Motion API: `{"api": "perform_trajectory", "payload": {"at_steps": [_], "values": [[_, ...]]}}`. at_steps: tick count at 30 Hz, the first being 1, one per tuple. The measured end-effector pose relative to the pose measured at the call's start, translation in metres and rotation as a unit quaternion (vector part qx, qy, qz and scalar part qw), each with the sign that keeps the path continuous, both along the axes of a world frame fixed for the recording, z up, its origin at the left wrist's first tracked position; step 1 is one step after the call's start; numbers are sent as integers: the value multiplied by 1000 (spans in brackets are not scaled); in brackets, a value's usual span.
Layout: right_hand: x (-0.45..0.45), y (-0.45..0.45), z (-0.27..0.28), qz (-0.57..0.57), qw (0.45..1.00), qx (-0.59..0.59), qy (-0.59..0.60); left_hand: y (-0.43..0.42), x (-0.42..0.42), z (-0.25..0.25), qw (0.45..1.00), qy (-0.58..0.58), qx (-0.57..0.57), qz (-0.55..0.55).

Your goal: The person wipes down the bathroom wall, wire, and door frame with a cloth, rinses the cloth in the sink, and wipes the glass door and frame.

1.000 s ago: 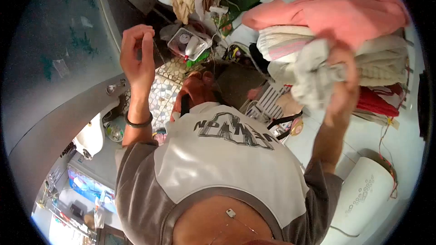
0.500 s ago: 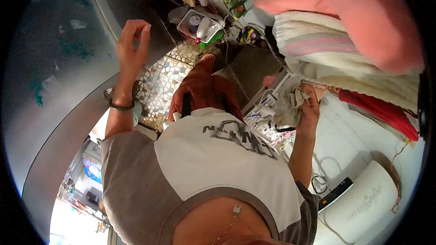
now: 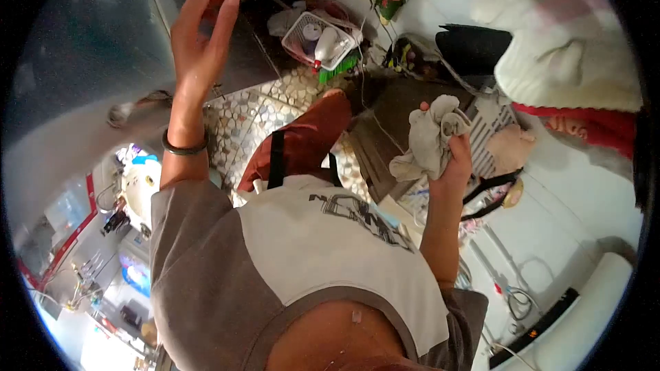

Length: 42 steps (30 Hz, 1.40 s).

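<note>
My right hand (image 3: 457,161) grips a crumpled, pale grey cloth (image 3: 430,141), holding it up above a dark surface and a striped white rack (image 3: 481,137). The cloth is bunched and its lower end hangs toward my body. On the other side, my left hand (image 3: 199,45) is raised near the dark glossy panel (image 3: 75,48), with a dark band round the wrist. Its fingers are loosely curved toward the thumb and a gap shows inside the curve. Nothing is visible in it.
A white basket (image 3: 295,51) with bottles stands on the floor beyond my feet, beside a green brush (image 3: 340,69). Towels (image 3: 550,48) hang at the upper right. A white appliance (image 3: 584,316) and cables are at the lower right. Pebble-patterned tiles (image 3: 234,124) cover the floor.
My right hand has lifted the cloth away from the rack and hanging towels. My left hand appears higher in view. The view has shifted, showing more of the shelf area at lower left.
</note>
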State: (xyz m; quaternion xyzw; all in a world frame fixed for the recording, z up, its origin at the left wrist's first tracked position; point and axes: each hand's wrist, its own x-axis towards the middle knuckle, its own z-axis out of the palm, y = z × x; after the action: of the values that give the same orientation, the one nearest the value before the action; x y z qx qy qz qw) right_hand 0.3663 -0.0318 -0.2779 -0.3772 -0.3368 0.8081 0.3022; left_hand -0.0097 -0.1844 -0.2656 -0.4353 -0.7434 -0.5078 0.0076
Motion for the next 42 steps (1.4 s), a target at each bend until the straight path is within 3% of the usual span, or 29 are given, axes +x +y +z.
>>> {"api": "perform_trajectory", "payload": {"at_steps": [4, 7, 10, 13, 18, 19, 22, 26, 28, 30, 33, 36, 40, 42], "values": [[16, -56, -103, -107, 992, 6, 61, -14, -1, -48, 997, 73, 38, -3], [46, -115, -152, -239, 963, -119, 38, -24, -37, -87, 996, -12, 84, 7], [64, -164, -162, -247, 953, -169, 48, -40, -43, -84, 990, -95, 90, 43], [68, -182, -148, -215, 970, -91, 69, -48, -50, -93, 970, -209, 115, 48], [54, -219, -137, -158, 977, -33, 136, -113, -80, -109, 982, -186, 28, 10], [56, -224, -155, -155, 983, -5, 102, -127, -79, -103, 984, -177, 18, 0], [34, -243, -142, -167, 983, -75, -23, -166, -85, -95, 982, -182, 12, -39], [3, -235, -147, -135, 986, -67, -77, -198, -87, -104, 974, -191, 34, -115], [-19, -224, -150, -98, 994, -50, -23, -208, -86, -108, 976, -178, 36, -117], [-47, -193, -201, -40, 997, 26, 60, -221, -76, -94, 972, -179, 37, -145], [-141, -198, -133, -22, 997, 13, 71, -234, -74, -93, 965, -217, 50, -142], [-233, -184, -125, 19, 997, 58, 54, -254, -77, -85, 964, -231, 35, -129], [-333, -188, -80, 52, 988, 59, 134, -267, -108, -91, 969, -211, 30, -123], [-365, -189, -67, 111, 966, -8, 234, -266, -127, -91, 971, -210, 25, -110]]}}
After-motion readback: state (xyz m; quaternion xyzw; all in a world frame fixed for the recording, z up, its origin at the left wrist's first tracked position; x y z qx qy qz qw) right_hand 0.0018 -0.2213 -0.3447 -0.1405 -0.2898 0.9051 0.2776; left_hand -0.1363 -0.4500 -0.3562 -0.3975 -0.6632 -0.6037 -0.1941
